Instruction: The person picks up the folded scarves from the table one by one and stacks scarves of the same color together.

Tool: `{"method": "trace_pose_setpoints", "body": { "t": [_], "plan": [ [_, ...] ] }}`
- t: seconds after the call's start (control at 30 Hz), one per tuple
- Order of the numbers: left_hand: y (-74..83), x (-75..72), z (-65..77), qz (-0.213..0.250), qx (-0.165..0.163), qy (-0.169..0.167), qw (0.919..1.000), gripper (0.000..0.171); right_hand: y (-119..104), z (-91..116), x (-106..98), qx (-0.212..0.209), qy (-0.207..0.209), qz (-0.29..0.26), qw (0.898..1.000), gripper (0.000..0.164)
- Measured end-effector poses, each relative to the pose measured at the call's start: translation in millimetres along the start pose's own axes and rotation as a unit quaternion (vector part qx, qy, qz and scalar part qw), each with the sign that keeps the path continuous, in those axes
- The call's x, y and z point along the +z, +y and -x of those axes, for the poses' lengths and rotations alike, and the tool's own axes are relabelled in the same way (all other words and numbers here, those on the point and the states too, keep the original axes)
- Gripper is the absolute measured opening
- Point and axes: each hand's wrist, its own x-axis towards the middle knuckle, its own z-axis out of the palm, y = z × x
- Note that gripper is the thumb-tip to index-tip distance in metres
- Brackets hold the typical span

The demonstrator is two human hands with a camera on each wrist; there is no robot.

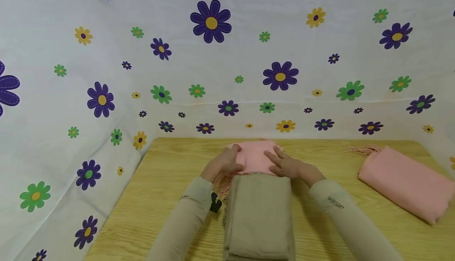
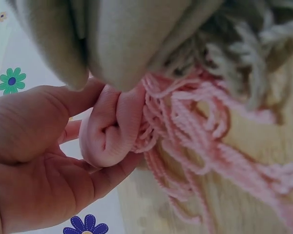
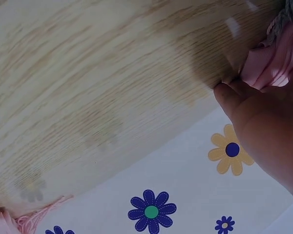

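Observation:
A folded pink scarf [image 1: 254, 156] with fringe lies at the far side of the table, just behind a stack of folded grey-beige cloth [image 1: 261, 213]. My left hand [image 1: 229, 162] grips the scarf's left end. In the left wrist view the thumb is on one side of the rolled pink end [image 2: 110, 129] and the fingers curl round the other. My right hand [image 1: 289, 166] holds the right end, its fingers spread over the pink fabric. In the right wrist view this hand [image 3: 268, 117] partly hides the scarf [image 3: 271, 61], fingertips close to the wood.
A second folded pink scarf [image 1: 405, 184] lies at the right of the wooden table [image 1: 142, 221], its fringe pointing left. A white flowered cloth [image 1: 241, 55] surrounds the back and sides. Pink fringe [image 2: 185, 146] trails beside the grey-beige stack.

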Motion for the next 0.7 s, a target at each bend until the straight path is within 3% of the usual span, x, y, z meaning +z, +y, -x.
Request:
{"method": "trace_pose_setpoints", "body": {
  "t": [0.33,0.7],
  "plan": [
    [16.7,-3.0,-3.7,-0.022,-0.020,-0.032,0.9990,0.065,4,6,0,0.016,0.003,-0.014,1.000,0.064],
    [20.5,-7.1,-8.3,-0.028,-0.010,-0.052,0.9982,0.066,3,14,1,0.027,0.007,-0.027,0.999,0.066]
  ]
}}
